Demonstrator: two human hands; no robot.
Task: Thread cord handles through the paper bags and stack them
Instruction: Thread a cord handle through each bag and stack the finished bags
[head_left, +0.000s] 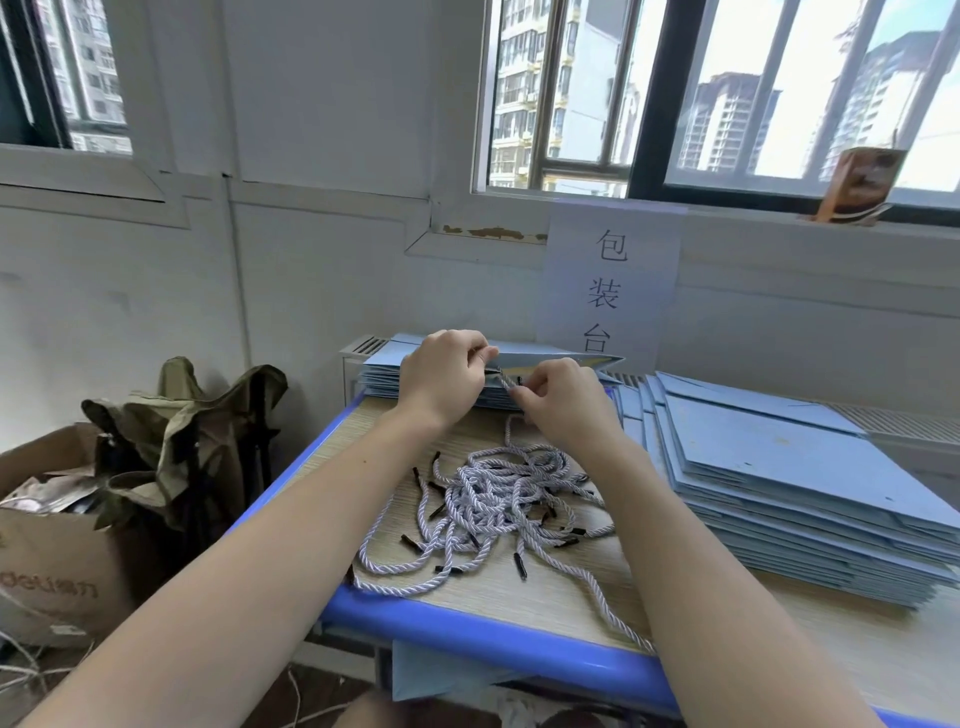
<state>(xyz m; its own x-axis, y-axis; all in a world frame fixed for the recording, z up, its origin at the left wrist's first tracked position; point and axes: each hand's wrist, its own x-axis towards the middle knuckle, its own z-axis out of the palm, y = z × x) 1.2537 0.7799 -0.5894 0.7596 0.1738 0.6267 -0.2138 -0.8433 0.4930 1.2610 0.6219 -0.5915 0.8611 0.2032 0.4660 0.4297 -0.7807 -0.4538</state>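
Twisted pale-lilac cord (511, 387), rope-like in its lay, pinched between thumb and fingertips of the right hand (563, 402); black stiff tip just visible at the mouth of the paper bag (550, 358). Bag: flat, matte light blue, yellow showing inside the slightly parted top edge, lying on the far stack (384, 382) of similar folded bags at the back of the table (467, 634). Top edge of that bag pinched by the left hand (447, 376), thumb and forefinger curled over the paper. Remainder of the held cord trailing down from under the right hand toward the loose pile of cords (498, 499) mid-table.

Pile: tangled loops of the same twisted cord, each end capped in short black sleeves, spread over pale wood-grain tabletop with a rounded glossy blue rim. Right of the pile, a tall fanned stack of flat bags (795, 499), crisp edges stepped like shingles, touching the right forearm's side of the work area.

Left of the table: an open brown cardboard box (57, 577), and a crumpled olive fabric stool (192, 421). On the wall, a white paper sign (610, 291) with black characters; on the sill, a small brown carton (860, 184).
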